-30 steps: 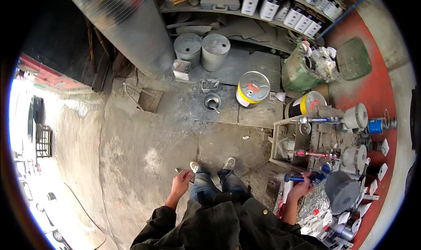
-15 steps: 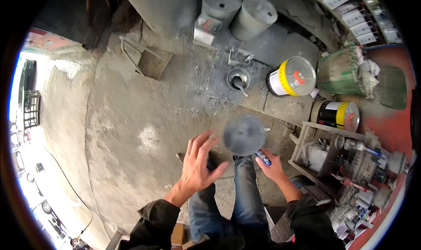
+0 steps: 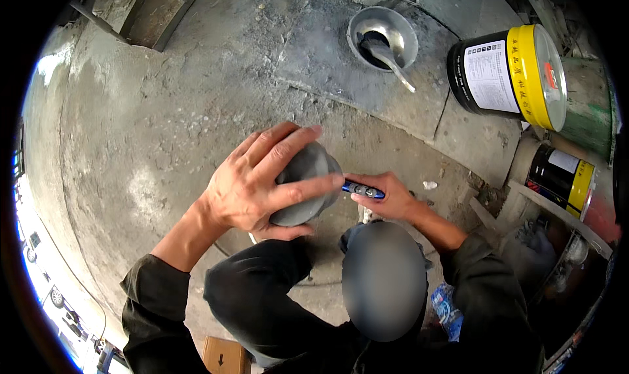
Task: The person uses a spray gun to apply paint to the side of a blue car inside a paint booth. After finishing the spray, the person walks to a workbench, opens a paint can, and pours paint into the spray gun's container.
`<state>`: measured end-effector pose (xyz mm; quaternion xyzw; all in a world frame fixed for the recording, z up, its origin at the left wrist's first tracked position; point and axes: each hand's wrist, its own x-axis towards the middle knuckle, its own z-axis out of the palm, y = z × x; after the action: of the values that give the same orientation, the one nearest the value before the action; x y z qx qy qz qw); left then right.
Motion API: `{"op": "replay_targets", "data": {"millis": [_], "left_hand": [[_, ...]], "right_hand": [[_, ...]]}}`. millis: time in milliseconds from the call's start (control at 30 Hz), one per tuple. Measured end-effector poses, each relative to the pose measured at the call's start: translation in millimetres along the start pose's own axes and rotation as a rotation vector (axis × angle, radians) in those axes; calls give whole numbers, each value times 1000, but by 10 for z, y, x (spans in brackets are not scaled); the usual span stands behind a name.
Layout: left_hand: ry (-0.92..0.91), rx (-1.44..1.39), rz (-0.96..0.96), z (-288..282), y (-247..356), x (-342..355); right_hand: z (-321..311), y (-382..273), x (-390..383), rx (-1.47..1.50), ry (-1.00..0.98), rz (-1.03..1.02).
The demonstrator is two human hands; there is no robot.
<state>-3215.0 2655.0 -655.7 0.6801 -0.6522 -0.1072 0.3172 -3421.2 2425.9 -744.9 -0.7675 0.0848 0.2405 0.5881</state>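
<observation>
My left hand is spread over a round grey piece, shaped like a thick disc, with the fingers across its top and the thumb along its near side. My right hand is closed around a short blue handle with dark inlays, at the right edge of the grey piece. The tool's working end cannot be made out. Ahead of both hands, a metal bowl on the floor holds dark material, and a spoon-like tool leans in it.
A black-and-yellow bucket stands at the far right, with a smaller similar bucket nearer. A wooden crate is at my right side. A metal dustpan lies at the far left, and a cardboard box is by my left leg.
My left hand, apart from the grey piece before, now lies over it. The view has come lower and closer, so the bowl and buckets look larger. My right hand still holds the blue handle.
</observation>
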Motion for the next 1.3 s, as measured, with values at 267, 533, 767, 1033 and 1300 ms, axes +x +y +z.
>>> {"op": "replay_targets", "data": {"millis": [267,533,767,1033,1300], "left_hand": [[313,-340,-982,687,-502,167],[876,-1564,-1062,1030,-1433,53],[600,-989,-1235,1532,-2132,91],[328,-116,-859,1507,-1398,140],[301,-599,-823,1642,-497,-248]], "right_hand": [[331,569,422,-387,521,71],[103,724,284,-231,648,-116],[-121,870,8,-313,656,-205],[165,895,171,211,666,-58],[592,146,941,433,115,-318]]}}
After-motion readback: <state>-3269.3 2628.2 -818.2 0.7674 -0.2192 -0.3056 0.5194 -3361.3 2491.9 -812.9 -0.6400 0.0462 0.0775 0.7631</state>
